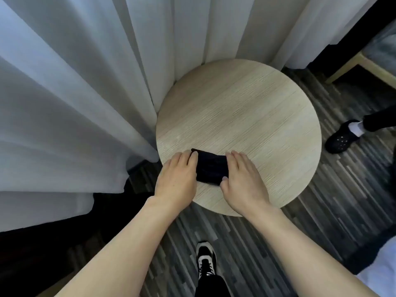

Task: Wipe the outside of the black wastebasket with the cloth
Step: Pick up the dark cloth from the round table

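A small dark folded cloth lies near the front edge of a round light-wood table. My left hand rests flat on the cloth's left side, fingers on its edge. My right hand presses on its right side, thumb on the near corner. Both hands lie on the cloth rather than closing around it. No black wastebasket shows in this view.
White curtains hang to the left and behind the table. My shoe stands on the striped dark floor. Another person's black shoe is at the right. A wooden chair leg is at the far right.
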